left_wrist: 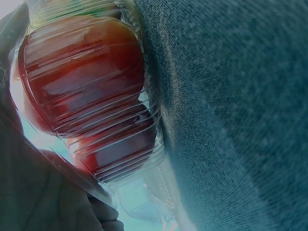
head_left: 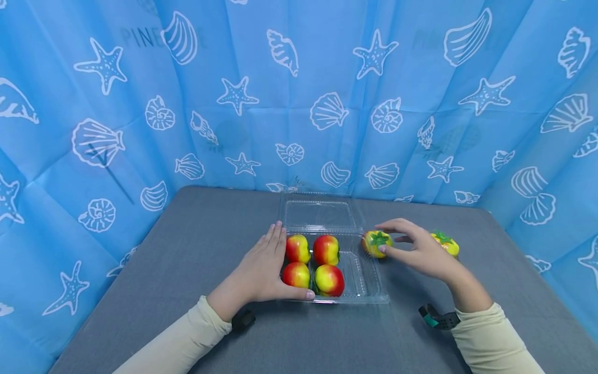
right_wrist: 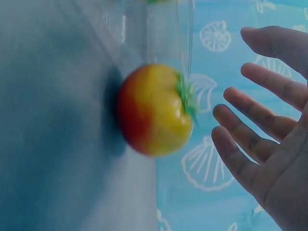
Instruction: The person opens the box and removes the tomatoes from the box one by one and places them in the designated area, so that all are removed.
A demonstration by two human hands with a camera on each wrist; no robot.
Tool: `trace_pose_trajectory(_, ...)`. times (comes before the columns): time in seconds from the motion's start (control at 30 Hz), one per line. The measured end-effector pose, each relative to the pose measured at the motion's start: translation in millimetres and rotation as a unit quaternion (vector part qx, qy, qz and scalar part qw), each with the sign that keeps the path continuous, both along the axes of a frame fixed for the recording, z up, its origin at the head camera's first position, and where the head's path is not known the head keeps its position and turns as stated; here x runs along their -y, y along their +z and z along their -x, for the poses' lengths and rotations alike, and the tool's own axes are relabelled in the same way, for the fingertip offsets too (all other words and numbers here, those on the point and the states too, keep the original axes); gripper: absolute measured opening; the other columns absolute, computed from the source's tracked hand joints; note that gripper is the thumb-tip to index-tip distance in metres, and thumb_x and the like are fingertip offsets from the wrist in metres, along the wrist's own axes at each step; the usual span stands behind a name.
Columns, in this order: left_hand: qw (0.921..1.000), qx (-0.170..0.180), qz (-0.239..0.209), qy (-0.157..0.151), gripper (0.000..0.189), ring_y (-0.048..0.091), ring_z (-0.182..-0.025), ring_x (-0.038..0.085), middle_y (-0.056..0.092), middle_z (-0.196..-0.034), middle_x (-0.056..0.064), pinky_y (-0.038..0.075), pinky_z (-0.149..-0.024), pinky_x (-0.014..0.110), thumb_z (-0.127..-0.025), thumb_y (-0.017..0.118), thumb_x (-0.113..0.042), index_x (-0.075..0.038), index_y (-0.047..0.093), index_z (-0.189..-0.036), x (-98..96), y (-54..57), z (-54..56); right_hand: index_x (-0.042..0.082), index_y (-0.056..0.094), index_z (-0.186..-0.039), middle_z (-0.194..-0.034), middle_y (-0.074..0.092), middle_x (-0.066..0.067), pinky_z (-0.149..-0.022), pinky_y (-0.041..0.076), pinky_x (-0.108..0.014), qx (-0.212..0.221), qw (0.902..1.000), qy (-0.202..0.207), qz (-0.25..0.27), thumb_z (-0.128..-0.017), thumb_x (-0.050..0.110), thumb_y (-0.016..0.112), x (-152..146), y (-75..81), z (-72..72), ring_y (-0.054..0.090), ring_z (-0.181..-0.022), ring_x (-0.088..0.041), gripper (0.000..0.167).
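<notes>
Along the left side of a clear plastic clamshell box [head_left: 366, 283], my left hand [head_left: 261, 270] rests with straight fingers, its thumb stretched along the front rim. Several red-and-yellow persimmons [head_left: 329, 280] lie in the box's left part, and their red sides [left_wrist: 86, 72] show through the ribbed wall in the left wrist view. At the box's right edge is another persimmon [head_left: 374, 241] with a green leafy top. My right hand [head_left: 420, 252] reaches over it, thumb and fingers spread around it. The right wrist view shows those fingers [right_wrist: 250, 137] apart with nothing between them, near a persimmon [right_wrist: 154, 110].
One more persimmon [head_left: 447, 244] sits behind my right hand, partly covered by it. The box's lid [head_left: 320, 214] lies opened toward the back. Grey cloth covers the table [head_left: 196, 223], and a blue shell-print curtain [head_left: 289, 93] hangs behind it.
</notes>
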State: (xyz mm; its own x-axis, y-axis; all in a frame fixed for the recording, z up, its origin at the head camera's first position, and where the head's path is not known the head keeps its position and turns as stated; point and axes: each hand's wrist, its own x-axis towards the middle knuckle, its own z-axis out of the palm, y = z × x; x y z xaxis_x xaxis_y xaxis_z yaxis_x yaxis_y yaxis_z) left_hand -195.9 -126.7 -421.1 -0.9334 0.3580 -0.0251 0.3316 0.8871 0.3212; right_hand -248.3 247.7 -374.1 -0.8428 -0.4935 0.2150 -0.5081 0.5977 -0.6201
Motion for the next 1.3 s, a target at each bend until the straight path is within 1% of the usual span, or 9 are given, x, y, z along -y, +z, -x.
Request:
trace_pose_trajectory(0.17,1.0,-0.001,-0.001,0.001,0.143,0.006,-0.168,0.033,0.003,-0.181,0.012,0.021,-0.134,0.052,-0.071,0.055,-0.1,-0.008,0.012,-0.171,-0.3,1.0,-0.8,0.016,0.068,-0.138,-0.14,0.066,-0.004,-0.099,0.06,-0.048,-0.007,0.9997,0.024,0.001,-0.099,0.024,0.078,11.7,-3.1,-4.9,0.061,-0.125,-0.029,0.041)
trace_pose_trajectory(0.3,1.0,0.0,-0.003,0.002,0.142,0.006,-0.168,0.033,0.003,-0.181,0.012,0.021,-0.134,0.053,-0.071,0.056,-0.099,-0.008,0.013,-0.171,-0.7,1.8,-1.2,0.023,0.068,-0.136,-0.139,0.067,-0.003,-0.098,0.06,-0.05,-0.003,0.9988,0.048,0.007,-0.097,0.024,0.079,21.8,-5.8,-9.9,0.062,-0.125,-0.029,0.041)
trace_pose_trajectory(0.43,1.0,0.003,-0.005,0.003,0.142,0.006,-0.168,0.033,0.002,-0.181,0.012,0.021,-0.134,0.053,-0.072,0.058,-0.098,-0.008,0.012,-0.171,-0.9,1.9,-1.3,0.025,0.068,-0.136,-0.137,0.069,0.0,-0.098,0.061,-0.05,-0.016,0.9973,0.071,0.011,-0.097,0.023,0.079,32.7,-8.4,-16.1,0.064,-0.123,-0.026,0.04)
trace_pose_trajectory(0.57,0.9999,0.003,-0.009,0.004,0.142,0.007,-0.168,0.034,0.003,-0.181,0.012,0.022,-0.133,0.054,-0.071,0.058,-0.098,-0.008,0.013,-0.171,-0.7,1.3,-0.6,0.025,0.068,-0.135,-0.135,0.07,0.002,-0.098,0.061,-0.044,-0.01,0.9954,0.094,0.019,-0.097,0.024,0.079,44.0,-10.3,-21.1,0.064,-0.119,-0.016,0.039)
trace_pose_trajectory(0.67,0.9999,0.002,-0.009,0.004,0.142,0.007,-0.168,0.034,0.004,-0.181,0.012,0.022,-0.133,0.055,-0.071,0.058,-0.098,-0.008,0.013,-0.171,-0.4,0.9,-0.1,0.021,0.068,-0.135,-0.135,0.07,0.002,-0.096,0.06,-0.037,0.009,0.9935,0.111,0.025,-0.097,0.025,0.08,51.1,-11.7,-24.2,0.062,-0.116,-0.012,0.04)
trace_pose_trajectory(0.77,1.0,0.003,-0.006,0.005,0.143,0.007,-0.168,0.034,0.004,-0.181,0.012,0.022,-0.133,0.054,-0.07,0.057,-0.1,-0.008,0.012,-0.171,-0.5,0.9,-0.2,0.016,0.068,-0.135,-0.136,0.07,0.0,-0.096,0.059,-0.034,0.019,0.9916,0.125,0.027,-0.097,0.025,0.08,56.7,-13.2,-27.2,0.062,-0.116,-0.011,0.041)
trace_pose_trajectory(0.93,1.0,0.004,-0.002,0.007,0.144,0.006,-0.168,0.032,0.003,-0.181,0.012,0.021,-0.134,0.053,-0.07,0.055,-0.101,-0.009,0.01,-0.172,-0.6,0.2,-0.4,0.015,0.069,-0.135,-0.137,0.07,-0.002,-0.096,0.061,-0.042,0.027,0.9897,0.137,0.029,-0.096,0.025,0.081,64.1,-15.1,-31.7,0.062,-0.118,-0.011,0.042)
trace_pose_trajectory(1.17,1.0,0.001,0.0,0.005,0.144,0.007,-0.168,0.033,0.004,-0.181,0.013,0.021,-0.134,0.054,-0.07,0.054,-0.101,-0.008,0.012,-0.171,-0.9,-0.1,-0.2,0.017,0.069,-0.135,-0.136,0.069,0.003,-0.097,0.061,-0.047,0.051,0.987,0.15,0.029,-0.096,0.023,0.08,71.9,-17.4,-35.8,0.064,-0.12,-0.027,0.04)
trace_pose_trajectory(1.3,1.0,-0.002,0.0,0.004,0.144,0.006,-0.168,0.034,0.004,-0.181,0.013,0.02,-0.134,0.054,-0.07,0.055,-0.101,-0.008,0.012,-0.171,-0.6,-0.1,-0.4,0.018,0.069,-0.134,-0.135,0.069,0.004,-0.097,0.06,-0.047,0.054,0.9866,0.152,0.026,-0.096,0.022,0.08,74.1,-18.8,-36.9,0.064,-0.12,-0.027,0.04)
